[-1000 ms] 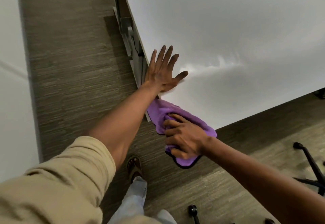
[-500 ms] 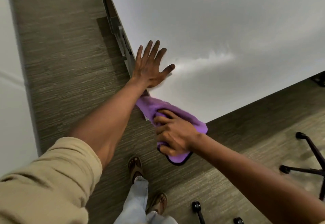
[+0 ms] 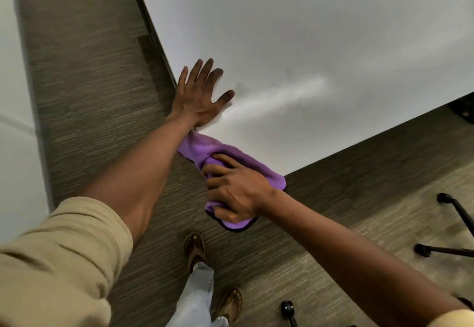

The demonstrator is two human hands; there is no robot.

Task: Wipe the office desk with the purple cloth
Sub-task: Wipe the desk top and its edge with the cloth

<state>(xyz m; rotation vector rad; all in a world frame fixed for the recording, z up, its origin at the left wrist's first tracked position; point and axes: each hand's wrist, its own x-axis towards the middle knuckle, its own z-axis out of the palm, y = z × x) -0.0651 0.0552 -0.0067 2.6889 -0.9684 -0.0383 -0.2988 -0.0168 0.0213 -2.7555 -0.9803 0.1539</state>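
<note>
The white office desk (image 3: 320, 44) fills the upper right, and its near corner points toward me. My left hand (image 3: 200, 95) lies flat on the desk near its left edge, fingers spread, holding nothing. My right hand (image 3: 233, 190) grips the purple cloth (image 3: 256, 165) at the desk's near corner. Part of the cloth lies on the desk surface; the rest hangs off the corner below my fingers. One end of the cloth runs under my left wrist.
Brown-grey carpet (image 3: 84, 83) surrounds the desk. A white wall (image 3: 15, 95) stands at the left. Black chair legs with castors (image 3: 446, 224) spread at the right, another castor (image 3: 287, 307) at the bottom. My sandalled feet (image 3: 196, 249) stand below the corner.
The view has shifted a little. My left hand stays flat on the desk. My right hand keeps its hold on the cloth at the corner and has moved only slightly.
</note>
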